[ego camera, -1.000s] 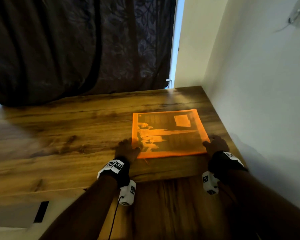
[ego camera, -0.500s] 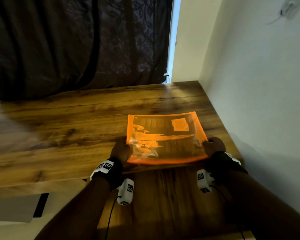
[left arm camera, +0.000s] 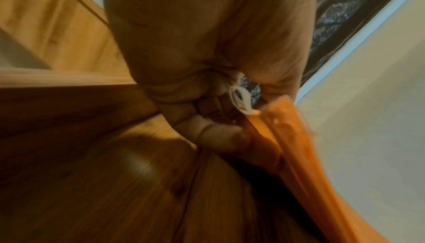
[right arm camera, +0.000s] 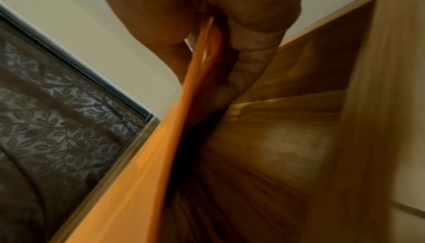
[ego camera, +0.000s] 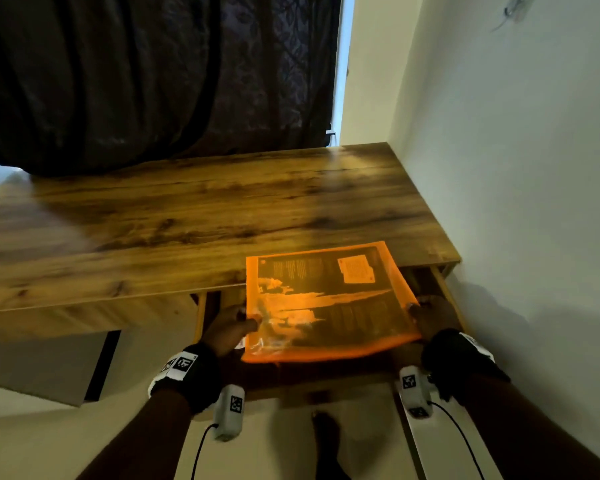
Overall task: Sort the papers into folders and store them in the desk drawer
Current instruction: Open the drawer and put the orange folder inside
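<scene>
A translucent orange folder (ego camera: 326,299) with dark printed papers inside hangs tilted over the open desk drawer (ego camera: 444,282); its far edge still overlaps the desktop's front edge. My left hand (ego camera: 236,323) pinches its left edge, thumb on top. My right hand (ego camera: 426,313) pinches its right edge. In the left wrist view, the left hand (left arm camera: 220,112) has fingers curled under the orange folder (left arm camera: 299,156), and a white paper corner (left arm camera: 241,99) pokes out. Seen from the right wrist, the right hand (right arm camera: 216,50) clamps the folder (right arm camera: 161,156) above the drawer's wooden bottom (right arm camera: 276,147).
The wooden desktop (ego camera: 187,220) stretches to the left and back. A dark patterned curtain (ego camera: 153,74) hangs behind it. A white wall (ego camera: 516,185) runs close along the desk's right side. A foot (ego camera: 326,434) shows on the pale floor below the drawer.
The folder has come off the desktop and toward me, and now hangs over the open drawer. Both hands have kept their hold on its side edges and moved lower.
</scene>
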The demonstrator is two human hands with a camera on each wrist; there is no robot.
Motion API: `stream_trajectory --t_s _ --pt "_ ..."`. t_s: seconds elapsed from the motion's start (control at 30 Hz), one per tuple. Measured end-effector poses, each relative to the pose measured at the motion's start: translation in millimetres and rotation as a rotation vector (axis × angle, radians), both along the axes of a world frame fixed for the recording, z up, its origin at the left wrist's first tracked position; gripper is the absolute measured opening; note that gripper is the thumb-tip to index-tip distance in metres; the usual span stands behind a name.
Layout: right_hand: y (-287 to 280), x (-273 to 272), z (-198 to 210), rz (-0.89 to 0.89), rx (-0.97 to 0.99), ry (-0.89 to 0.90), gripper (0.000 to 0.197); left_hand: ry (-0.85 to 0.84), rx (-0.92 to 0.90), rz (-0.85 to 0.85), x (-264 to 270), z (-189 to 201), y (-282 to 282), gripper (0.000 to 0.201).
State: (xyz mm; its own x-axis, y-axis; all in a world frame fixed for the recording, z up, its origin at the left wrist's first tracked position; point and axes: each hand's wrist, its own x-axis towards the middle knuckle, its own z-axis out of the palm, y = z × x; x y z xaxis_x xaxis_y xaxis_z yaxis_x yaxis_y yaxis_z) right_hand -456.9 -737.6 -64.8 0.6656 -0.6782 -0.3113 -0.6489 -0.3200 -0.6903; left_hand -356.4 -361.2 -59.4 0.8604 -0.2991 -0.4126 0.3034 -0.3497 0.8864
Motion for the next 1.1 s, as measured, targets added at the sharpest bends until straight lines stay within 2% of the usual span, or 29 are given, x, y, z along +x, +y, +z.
stream_trajectory --t_s 0.1,0.17,0.3,0.43,0.5,0.57,0.63,0.7,0.73,0.8,0.87,1.0,1.07,1.1 --pt "16 -38 4 -0.053 0.055 -0.017 0.002 0.057 -0.011 -0.063 -33 -9 13 0.026" --pt "21 -58 2 -0.077 0.079 -0.042 0.013 0.091 -0.019 -0.102 -48 -15 20 0.031" --pt "26 -83 -5 -0.113 0.095 -0.040 0.005 0.154 -0.062 -0.121 -61 -20 29 0.034" --pt "25 -84 -10 -0.084 0.127 0.018 0.001 0.226 -0.061 -0.127 -57 -19 29 0.028" --pt "20 -74 -13 -0.038 0.120 0.042 0.012 0.215 -0.044 -0.134 -48 -21 26 0.024" --pt "15 -58 -12 -0.007 0.124 0.070 0.020 0.194 -0.023 -0.133 -39 -17 19 0.029" --pt "11 -41 -12 0.015 0.137 0.101 0.024 0.094 0.037 -0.153 -30 -8 11 0.032" --pt "5 -23 -13 0.049 0.135 0.141 0.027 -0.021 0.171 -0.258 -20 -7 3 0.022" --pt "4 -15 -12 0.074 0.128 0.164 0.029 -0.069 0.325 -0.333 -13 -7 1 0.042" --pt "-1 1 -16 0.116 0.124 0.207 0.036 -0.084 0.483 -0.356 -1 -16 -1 0.079" --pt "-3 10 -20 0.163 0.113 0.264 0.043 -0.128 0.584 -0.419 6 -17 -4 0.090" --pt "-8 21 -31 0.193 0.111 0.346 0.046 -0.114 0.684 -0.445 18 -27 -12 0.087" --pt "-9 21 -35 0.183 0.128 0.368 0.050 -0.043 0.673 -0.427 23 -34 -10 0.088" --pt "-10 20 -38 0.192 0.134 0.386 0.052 0.036 0.650 -0.397 24 -36 -10 0.082"
